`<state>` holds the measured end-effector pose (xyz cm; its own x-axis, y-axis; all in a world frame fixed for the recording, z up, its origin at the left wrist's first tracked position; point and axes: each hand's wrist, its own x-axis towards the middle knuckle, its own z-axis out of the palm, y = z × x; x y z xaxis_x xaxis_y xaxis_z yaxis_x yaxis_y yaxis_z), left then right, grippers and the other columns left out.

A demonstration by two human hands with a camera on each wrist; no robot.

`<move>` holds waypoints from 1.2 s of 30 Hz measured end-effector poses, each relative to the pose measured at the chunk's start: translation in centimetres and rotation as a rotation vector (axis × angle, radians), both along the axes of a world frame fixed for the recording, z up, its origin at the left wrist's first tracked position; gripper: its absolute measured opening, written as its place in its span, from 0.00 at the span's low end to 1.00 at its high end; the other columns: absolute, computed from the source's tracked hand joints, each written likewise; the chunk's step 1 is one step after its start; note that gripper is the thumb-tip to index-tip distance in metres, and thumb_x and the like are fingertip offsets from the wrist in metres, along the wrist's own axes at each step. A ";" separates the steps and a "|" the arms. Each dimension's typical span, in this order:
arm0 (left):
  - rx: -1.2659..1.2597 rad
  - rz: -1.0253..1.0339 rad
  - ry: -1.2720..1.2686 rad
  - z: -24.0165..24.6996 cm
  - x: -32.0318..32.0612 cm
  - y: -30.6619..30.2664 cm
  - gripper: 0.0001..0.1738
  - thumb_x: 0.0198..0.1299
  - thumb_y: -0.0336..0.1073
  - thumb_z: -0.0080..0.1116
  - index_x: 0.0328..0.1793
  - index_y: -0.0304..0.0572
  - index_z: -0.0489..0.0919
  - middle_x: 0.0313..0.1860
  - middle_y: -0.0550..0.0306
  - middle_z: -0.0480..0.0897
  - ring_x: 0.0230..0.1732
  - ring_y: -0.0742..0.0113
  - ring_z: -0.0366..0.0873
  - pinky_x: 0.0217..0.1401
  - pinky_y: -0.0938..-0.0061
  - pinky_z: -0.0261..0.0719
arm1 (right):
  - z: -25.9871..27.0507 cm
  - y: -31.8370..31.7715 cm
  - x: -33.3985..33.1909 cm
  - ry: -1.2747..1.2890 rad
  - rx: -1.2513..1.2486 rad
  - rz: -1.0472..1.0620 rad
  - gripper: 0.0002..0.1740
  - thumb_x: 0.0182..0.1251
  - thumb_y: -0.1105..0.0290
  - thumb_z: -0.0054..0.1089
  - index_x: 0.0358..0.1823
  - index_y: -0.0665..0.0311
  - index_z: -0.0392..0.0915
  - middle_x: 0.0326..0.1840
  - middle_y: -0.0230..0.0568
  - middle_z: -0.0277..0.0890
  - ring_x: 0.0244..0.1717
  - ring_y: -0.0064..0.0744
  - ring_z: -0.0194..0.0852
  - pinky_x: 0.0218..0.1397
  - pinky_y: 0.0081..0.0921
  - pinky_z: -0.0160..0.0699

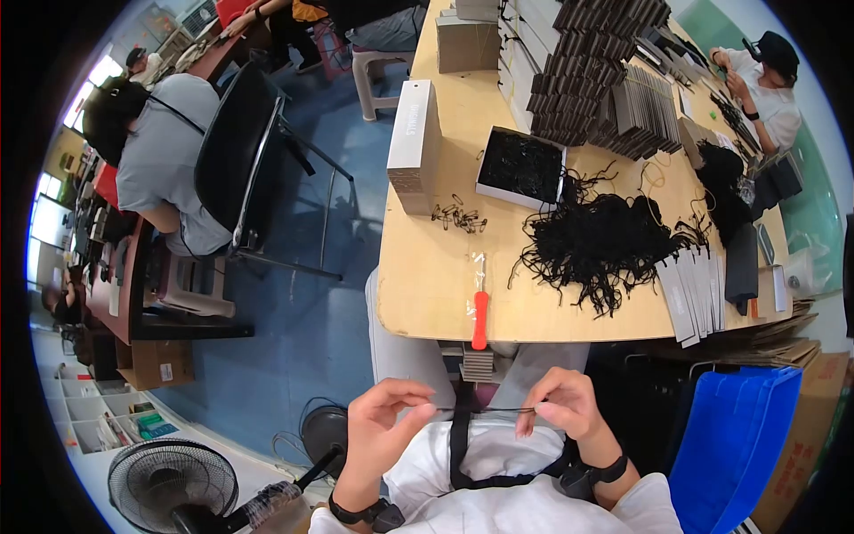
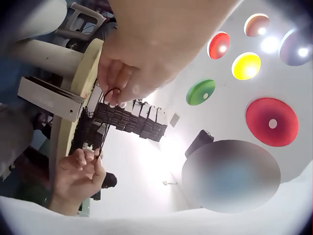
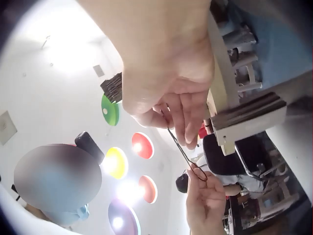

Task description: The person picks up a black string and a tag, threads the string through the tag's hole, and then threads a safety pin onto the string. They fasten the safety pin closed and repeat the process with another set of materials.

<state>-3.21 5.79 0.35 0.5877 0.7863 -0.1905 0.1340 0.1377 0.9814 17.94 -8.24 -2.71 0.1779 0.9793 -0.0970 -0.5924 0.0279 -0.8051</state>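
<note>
A thin black cord (image 1: pixel 480 409) stretches between my two hands, above my lap and in front of the table's near edge. My left hand (image 1: pixel 382 422) pinches one end between thumb and fingers. At the other end my right hand (image 1: pixel 569 408) pinches the cord the same way. In the right wrist view the cord (image 3: pixel 182 152) runs doubled, with a small loop by the left fingertips. A large tangled heap of black cords (image 1: pixel 605 240) lies on the table ahead, beside a white box (image 1: pixel 481 185) filled with small black pieces.
On the table (image 1: pixel 418 303) are a red-handled tool (image 1: pixel 480 322), several safety pins (image 1: pixel 458 217), a white upright box (image 1: pixel 412 133), grey-white strips (image 1: pixel 689 298) and tall stacks of dark-edged cards (image 1: pixel 578 89). A blue bin (image 1: pixel 734 445) stands right, a fan (image 1: pixel 173 485) left. Other people sit nearby.
</note>
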 end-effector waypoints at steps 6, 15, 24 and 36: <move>-0.780 -0.070 -0.708 -0.9 0.1 -0.4 0.07 0.64 0.27 0.54 0.47 0.33 0.74 0.29 0.58 0.77 0.25 0.74 0.74 0.37 0.75 0.77 | -1.5 -0.4 -0.5 0.019 -0.002 0.108 0.02 0.62 0.81 0.56 0.32 0.73 0.74 0.27 0.47 0.80 0.28 0.31 0.81 0.30 0.23 0.81; -0.763 -0.283 -0.382 0.3 -2.0 1.9 0.06 0.66 0.27 0.53 0.46 0.33 0.73 0.28 0.59 0.73 0.18 0.84 0.58 0.18 0.87 0.52 | 1.1 -0.4 0.5 -0.668 0.092 0.405 0.04 0.58 0.76 0.62 0.31 0.67 0.75 0.21 0.35 0.75 0.20 0.25 0.75 0.26 0.20 0.72; -0.861 -0.172 -0.559 0.1 -2.4 1.5 0.08 0.64 0.26 0.55 0.47 0.33 0.73 0.28 0.55 0.77 0.15 0.85 0.54 0.16 0.87 0.50 | 1.3 -0.9 -0.1 -0.703 0.188 0.362 0.03 0.53 0.78 0.60 0.29 0.67 0.76 0.16 0.36 0.69 0.15 0.26 0.66 0.20 0.22 0.66; -0.667 0.050 -0.589 -3.8 -0.9 0.3 0.09 0.63 0.26 0.55 0.50 0.38 0.74 0.31 0.59 0.76 0.22 0.82 0.66 0.24 0.88 0.61 | -2.1 -2.4 -0.2 -0.765 0.091 0.086 0.02 0.49 0.79 0.62 0.25 0.66 0.77 0.16 0.35 0.71 0.15 0.24 0.68 0.21 0.19 0.68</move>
